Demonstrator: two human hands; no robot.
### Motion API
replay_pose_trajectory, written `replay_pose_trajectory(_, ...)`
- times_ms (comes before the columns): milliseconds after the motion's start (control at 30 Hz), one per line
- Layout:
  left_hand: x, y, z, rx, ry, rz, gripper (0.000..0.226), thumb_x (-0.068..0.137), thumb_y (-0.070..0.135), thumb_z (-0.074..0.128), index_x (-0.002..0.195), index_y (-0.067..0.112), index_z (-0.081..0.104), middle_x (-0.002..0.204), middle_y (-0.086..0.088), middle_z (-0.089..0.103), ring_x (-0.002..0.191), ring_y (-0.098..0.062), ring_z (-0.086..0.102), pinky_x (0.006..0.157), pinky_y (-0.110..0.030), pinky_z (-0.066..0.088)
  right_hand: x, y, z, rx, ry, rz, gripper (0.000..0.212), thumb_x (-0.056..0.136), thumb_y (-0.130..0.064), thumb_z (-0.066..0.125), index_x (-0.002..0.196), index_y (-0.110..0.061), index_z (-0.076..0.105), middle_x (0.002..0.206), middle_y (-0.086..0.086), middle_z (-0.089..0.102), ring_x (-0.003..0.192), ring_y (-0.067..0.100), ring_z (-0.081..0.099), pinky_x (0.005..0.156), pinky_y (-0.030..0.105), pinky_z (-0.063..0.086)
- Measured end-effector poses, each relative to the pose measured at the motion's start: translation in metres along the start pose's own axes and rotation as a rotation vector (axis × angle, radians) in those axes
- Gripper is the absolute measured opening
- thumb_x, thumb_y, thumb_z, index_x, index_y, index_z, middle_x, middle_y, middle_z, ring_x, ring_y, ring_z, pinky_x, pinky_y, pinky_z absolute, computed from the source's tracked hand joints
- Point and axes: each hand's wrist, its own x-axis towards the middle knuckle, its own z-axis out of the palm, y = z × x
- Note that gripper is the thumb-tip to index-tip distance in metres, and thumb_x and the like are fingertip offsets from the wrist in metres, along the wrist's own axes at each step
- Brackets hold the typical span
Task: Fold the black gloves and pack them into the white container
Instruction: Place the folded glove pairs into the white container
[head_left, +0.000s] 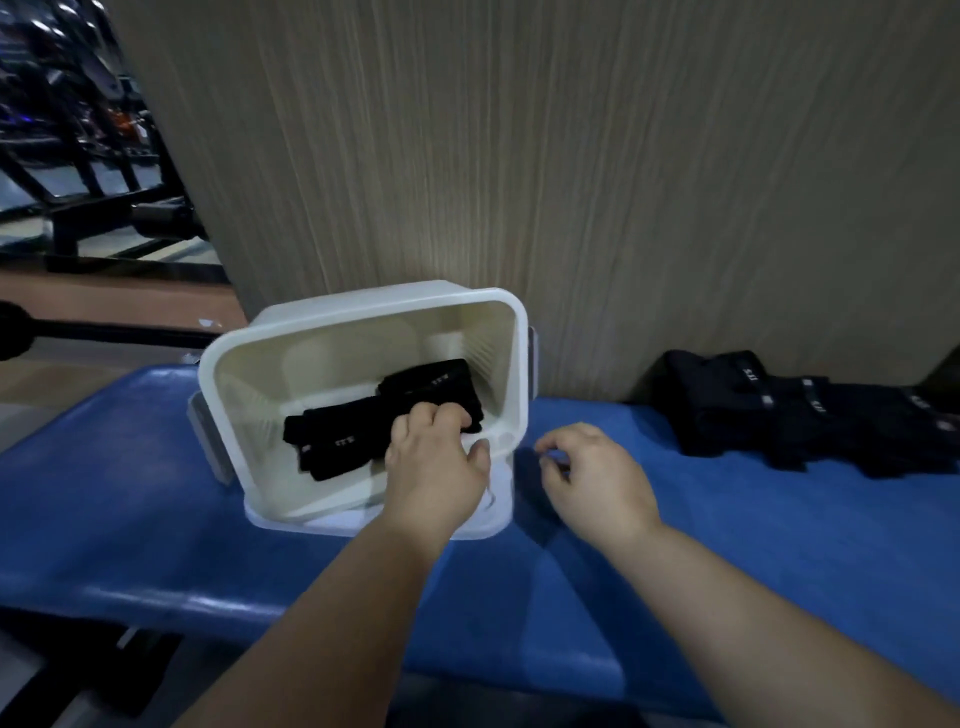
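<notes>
A white container (249, 364) stands on a blue bench, close to the wood-grain wall. Inside it lie folded black gloves (343, 439), with a second folded bundle (431, 384) behind them. My left hand (434, 462) reaches over the near rim into the container, its fingers curled onto the folded gloves; the fingertips are hidden. My right hand (592, 473) hovers over the bench just right of the container, fingers loosely curled and holding nothing. A pile of unfolded black gloves (789, 410) lies on the bench at the right.
The blue bench (156, 493) runs left to right, its front edge near me. A wood-grain wall panel (571, 182) rises directly behind the container. Dark metal frames (104, 208) stand on the floor at the far left.
</notes>
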Motion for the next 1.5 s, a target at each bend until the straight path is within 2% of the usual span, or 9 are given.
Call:
replay_pose_trajectory(200,-0.019,0.041,0.044,-0.064,-0.175,0.083,0.022,0.093,0.035,0.052,0.110,0.022,0.056,0.112,0.003,0.053,0.112,-0.021,0.041,0.095,-0.028,0.033,-0.020,0.065,-0.024,0.053,0.072,0.211,0.018,0.090,-0.023,0.057,0.105,-0.024,0.067,0.111,-0.006,0.062,0.099,0.013,0.060,0.084,0.029,0.048)
replay_pose_trajectory(400,-0.029,0.086,0.087,-0.267,-0.268,0.092,0.018,0.093,0.033,0.054,0.106,0.023,0.061,0.101,0.010,0.056,0.110,-0.015,0.048,0.092,-0.025,0.038,-0.026,0.117,-0.047,0.084,0.149,0.316,0.015,0.091,-0.027,0.057,0.104,-0.026,0.065,0.104,-0.009,0.060,0.081,0.007,0.054,0.070,0.022,0.039)
replay_pose_trajectory(533,-0.023,0.126,0.106,-0.395,-0.303,0.050,0.017,0.094,0.035,0.053,0.102,0.023,0.062,0.099,0.012,0.059,0.102,-0.011,0.054,0.082,-0.022,0.039,-0.023,0.140,-0.061,0.128,0.184,0.331,0.016,0.091,-0.028,0.057,0.105,-0.027,0.064,0.102,-0.010,0.061,0.083,0.008,0.056,0.071,0.024,0.044)
replay_pose_trajectory(700,-0.001,0.179,0.118,-0.605,-0.312,-0.116,0.029,0.098,0.041,0.044,0.093,0.015,0.055,0.084,0.004,0.057,0.087,-0.018,0.054,0.080,-0.036,0.042,-0.018,0.158,-0.070,0.183,0.186,0.318,0.025,0.092,-0.024,0.056,0.116,-0.025,0.063,0.110,-0.004,0.063,0.095,0.013,0.057,0.079,0.022,0.040)
replay_pose_trajectory(833,0.018,0.205,0.133,-0.667,-0.343,-0.239,0.040,0.095,0.050,0.046,0.110,0.013,0.051,0.099,0.000,0.057,0.092,-0.018,0.052,0.077,-0.031,0.039,-0.013,0.162,-0.075,0.248,0.158,0.319,0.034,0.096,-0.023,0.051,0.129,-0.025,0.056,0.128,-0.001,0.055,0.111,0.015,0.054,0.087,0.020,0.037)
replay_pose_trajectory(1100,0.032,0.214,0.149,-0.706,-0.384,-0.371,0.071,0.088,0.054,0.056,0.140,0.007,0.044,0.137,-0.010,0.051,0.123,-0.027,0.050,0.102,-0.040,0.043,-0.009,0.166,-0.077,0.287,0.050,0.323,0.044,0.099,-0.026,0.045,0.143,-0.027,0.040,0.140,0.002,0.043,0.122,0.016,0.047,0.087,0.021,0.035)
replay_pose_trajectory(1267,0.034,0.217,0.148,-0.797,-0.325,-0.334,0.057,0.090,0.042,0.060,0.134,0.008,0.049,0.126,0.001,0.054,0.114,-0.019,0.051,0.093,-0.032,0.043,-0.011,0.164,-0.082,0.294,0.158,0.349,0.028,0.096,-0.029,0.050,0.122,-0.028,0.059,0.125,-0.004,0.054,0.104,0.012,0.055,0.081,0.024,0.042)
replay_pose_trajectory(1400,0.028,0.224,0.134,-0.972,-0.295,-0.325,0.012,0.091,0.029,0.061,0.087,0.021,0.053,0.091,0.007,0.058,0.090,-0.013,0.055,0.067,-0.022,0.043,-0.016,0.160,-0.088,0.290,0.339,0.332,0.014,0.094,-0.034,0.053,0.092,-0.027,0.065,0.097,-0.010,0.058,0.077,0.004,0.053,0.069,0.026,0.043)
replay_pose_trajectory(1500,0.026,0.224,0.122,-1.089,-0.297,-0.328,0.006,0.088,0.021,0.061,0.088,0.018,0.055,0.095,-0.005,0.067,0.093,-0.022,0.065,0.078,-0.031,0.055,-0.017,0.156,-0.091,0.330,0.455,0.296,0.019,0.094,-0.037,0.052,0.081,-0.026,0.063,0.089,-0.008,0.060,0.079,0.007,0.055,0.070,0.029,0.044)
